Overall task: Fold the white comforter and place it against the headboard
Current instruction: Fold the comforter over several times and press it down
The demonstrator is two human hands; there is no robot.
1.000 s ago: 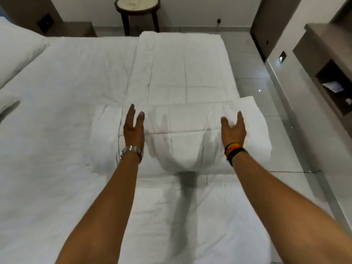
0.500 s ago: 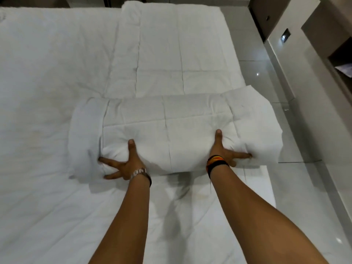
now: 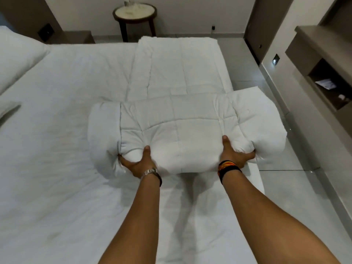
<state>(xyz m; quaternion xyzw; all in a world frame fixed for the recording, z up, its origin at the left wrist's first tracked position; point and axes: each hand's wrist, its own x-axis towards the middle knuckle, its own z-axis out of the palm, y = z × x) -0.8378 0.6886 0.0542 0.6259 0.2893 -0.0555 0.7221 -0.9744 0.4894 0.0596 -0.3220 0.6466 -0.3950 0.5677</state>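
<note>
The white quilted comforter (image 3: pixel 182 128) is bunched into a thick folded bundle across the middle of the bed, with its right end overhanging the bed's edge. A flat strip of it stretches away toward the far end of the bed. My left hand (image 3: pixel 138 162) grips the bundle's near edge on the left, thumb on top and fingers tucked under. My right hand (image 3: pixel 233 155) grips the near edge on the right in the same way. The fabric puckers around both grips. The headboard is out of view.
The bed (image 3: pixel 57 149) is covered by a white sheet. A pillow (image 3: pixel 17 60) lies at the left edge. A round side table (image 3: pixel 134 13) stands beyond the bed. Tiled floor (image 3: pixel 285 187) and a wall shelf unit (image 3: pixel 327 73) are on the right.
My hands went from resting flat on top of the bundle to its near edge, then closed on it. The bundle's near edge now bulges and looks slightly raised.
</note>
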